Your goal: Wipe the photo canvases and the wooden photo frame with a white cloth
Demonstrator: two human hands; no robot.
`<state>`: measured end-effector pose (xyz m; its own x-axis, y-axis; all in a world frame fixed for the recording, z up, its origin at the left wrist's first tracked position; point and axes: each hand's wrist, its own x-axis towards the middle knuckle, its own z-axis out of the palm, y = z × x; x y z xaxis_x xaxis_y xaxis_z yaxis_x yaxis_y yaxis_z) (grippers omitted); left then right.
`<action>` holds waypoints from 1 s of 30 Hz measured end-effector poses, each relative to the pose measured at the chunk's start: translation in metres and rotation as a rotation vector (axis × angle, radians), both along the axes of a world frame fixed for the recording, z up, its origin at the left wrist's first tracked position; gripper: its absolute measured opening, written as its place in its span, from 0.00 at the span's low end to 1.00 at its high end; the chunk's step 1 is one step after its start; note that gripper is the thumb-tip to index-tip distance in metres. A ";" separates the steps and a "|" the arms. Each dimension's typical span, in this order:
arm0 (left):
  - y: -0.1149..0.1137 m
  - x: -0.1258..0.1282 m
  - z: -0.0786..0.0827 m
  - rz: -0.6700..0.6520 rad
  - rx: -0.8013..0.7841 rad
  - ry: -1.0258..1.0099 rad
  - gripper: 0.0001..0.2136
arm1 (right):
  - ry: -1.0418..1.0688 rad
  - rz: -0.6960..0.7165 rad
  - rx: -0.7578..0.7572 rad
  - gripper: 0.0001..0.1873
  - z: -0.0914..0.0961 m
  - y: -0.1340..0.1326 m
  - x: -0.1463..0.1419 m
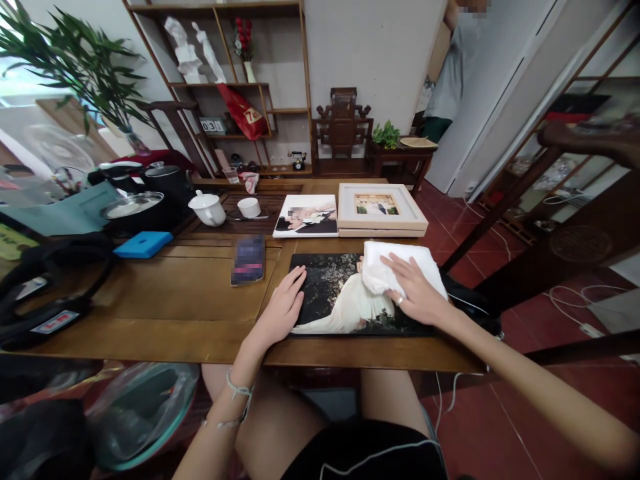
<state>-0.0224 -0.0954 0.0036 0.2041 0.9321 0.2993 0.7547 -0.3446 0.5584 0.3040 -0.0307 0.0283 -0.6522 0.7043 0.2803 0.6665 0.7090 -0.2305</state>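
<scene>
The wooden table (200, 293) carries a dark photo panel (330, 293) lying flat at its near edge, right of centre. The panel looks rigid, thin and glossy, so its face is probably slick and prone to scratches and fingerprints; its edges seem the safest hold. A folded white cloth (400, 263), soft and light, lies on the panel's far right corner. The right hand (417, 290) presses flat on the cloth, fingers spread. The left hand (283, 303) rests open on the panel's left edge, gripping nothing.
</scene>
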 end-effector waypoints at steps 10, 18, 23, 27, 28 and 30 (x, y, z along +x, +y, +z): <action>0.001 -0.001 -0.004 -0.009 0.003 0.007 0.23 | -0.061 0.224 -0.027 0.27 0.020 -0.066 -0.023; 0.000 -0.002 -0.002 -0.014 0.004 -0.013 0.23 | -0.019 -0.133 -0.018 0.27 0.011 0.034 -0.025; 0.000 -0.001 -0.001 -0.011 -0.005 -0.001 0.23 | -0.028 -0.076 0.043 0.24 0.010 0.000 -0.029; 0.000 -0.001 -0.002 -0.011 0.017 -0.008 0.22 | -0.087 0.200 0.015 0.29 0.015 -0.064 -0.037; 0.000 -0.001 -0.003 -0.006 0.018 -0.008 0.22 | -0.098 0.260 -0.004 0.31 0.017 -0.075 -0.040; 0.000 -0.001 -0.003 0.000 0.008 -0.007 0.22 | -0.107 0.329 -0.045 0.34 0.019 -0.083 -0.045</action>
<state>-0.0234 -0.0949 0.0006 0.2017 0.9296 0.3086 0.7508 -0.3491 0.5608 0.2595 -0.1137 0.0472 -0.8703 0.4618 0.1714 0.4264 0.8805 -0.2071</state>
